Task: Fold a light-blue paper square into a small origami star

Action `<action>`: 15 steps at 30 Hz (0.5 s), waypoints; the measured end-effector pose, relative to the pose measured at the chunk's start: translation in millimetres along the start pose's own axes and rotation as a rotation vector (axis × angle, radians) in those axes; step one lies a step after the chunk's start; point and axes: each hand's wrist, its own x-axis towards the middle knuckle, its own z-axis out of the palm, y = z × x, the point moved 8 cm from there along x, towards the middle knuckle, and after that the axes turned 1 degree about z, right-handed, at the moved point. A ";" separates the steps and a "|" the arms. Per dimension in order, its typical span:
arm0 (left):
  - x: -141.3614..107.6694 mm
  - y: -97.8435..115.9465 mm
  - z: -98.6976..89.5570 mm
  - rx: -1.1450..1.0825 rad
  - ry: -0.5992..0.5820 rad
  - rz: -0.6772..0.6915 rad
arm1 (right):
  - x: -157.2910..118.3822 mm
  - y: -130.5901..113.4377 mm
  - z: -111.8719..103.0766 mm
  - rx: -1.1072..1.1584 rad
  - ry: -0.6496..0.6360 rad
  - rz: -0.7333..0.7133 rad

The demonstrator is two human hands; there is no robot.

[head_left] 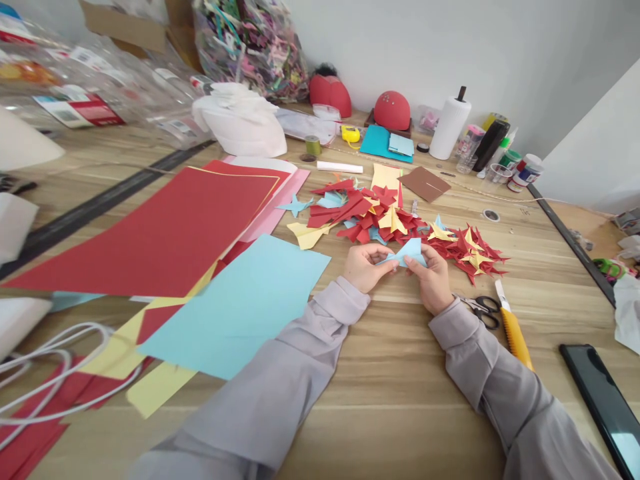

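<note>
A small folded piece of light blue paper (411, 251) is held up between my two hands. My left hand (367, 265) pinches its left end with thumb and fingers. At its right side my right hand (431, 275) grips it, the thumb lying on the front. Just beyond the hands lies a heap of folded red paper pieces (357, 208), mixed with some yellow and blue ones. Another pile of red and yellow paper stars (475, 252) sits to the right. A blue paper star (295, 205) lies apart on the left.
Large red sheets (165, 227) and a light blue sheet (240, 300) cover the left. Near my right hand are scissors (484, 308) and a yellow utility knife (515, 333). A phone (600, 400) lies front right; bottles (450, 127) stand at the back.
</note>
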 end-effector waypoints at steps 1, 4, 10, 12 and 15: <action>0.1 -0.3 -0.3 -0.011 0.001 -0.005 | 0.6 1.4 -0.2 0.020 -0.003 0.012; 0.3 -0.5 -1.1 -0.025 0.002 -0.017 | 2.4 5.2 -1.0 0.080 -0.006 0.046; 0.2 0.4 -2.7 -0.003 0.004 -0.010 | 5.1 9.9 -5.4 0.140 0.035 0.106; 0.2 -0.9 -3.0 0.002 0.005 -0.014 | 4.4 9.0 -5.0 0.138 0.037 0.111; 0.2 -3.6 -2.4 0.000 0.001 -0.023 | 2.4 2.4 -0.7 0.055 0.003 0.053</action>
